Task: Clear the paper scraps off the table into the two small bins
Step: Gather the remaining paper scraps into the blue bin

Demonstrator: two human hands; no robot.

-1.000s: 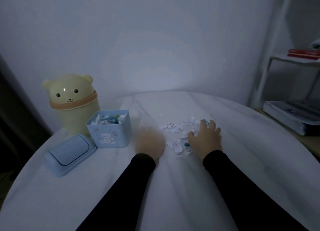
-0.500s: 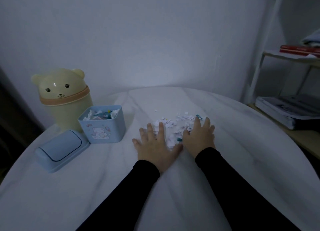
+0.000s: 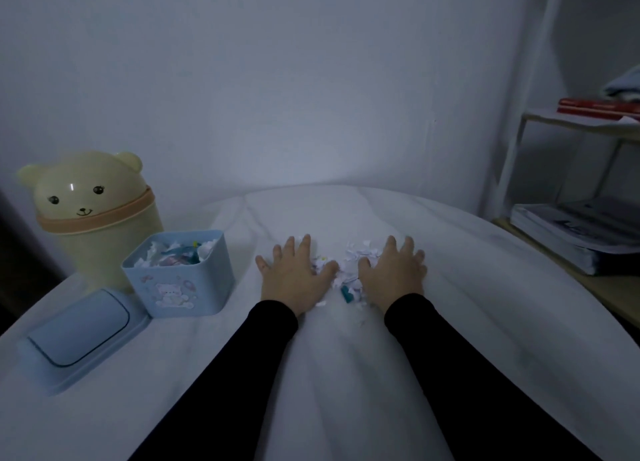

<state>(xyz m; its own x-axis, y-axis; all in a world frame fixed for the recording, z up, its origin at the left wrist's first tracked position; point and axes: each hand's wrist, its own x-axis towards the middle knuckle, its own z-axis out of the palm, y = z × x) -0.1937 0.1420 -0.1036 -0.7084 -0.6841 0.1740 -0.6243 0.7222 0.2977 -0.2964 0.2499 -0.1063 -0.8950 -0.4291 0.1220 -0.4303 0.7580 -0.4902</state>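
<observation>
A small heap of white and coloured paper scraps lies on the round white table. My left hand lies flat on the table at the heap's left side, fingers spread. My right hand lies flat at the heap's right side, partly covering scraps. A teal scrap shows between my wrists. To the left stands an open blue square bin with scraps inside. Behind it is a cream bear-shaped bin, its lid shut.
The blue bin's lid lies on the table at the front left. A wall runs close behind the table. At the right stands a white shelf with red books and a stack of papers lower down.
My left hand came down flat beside the scraps, and both hands have drawn the scattered scraps into a tighter heap between them. The camera view shifted slightly rightward.
</observation>
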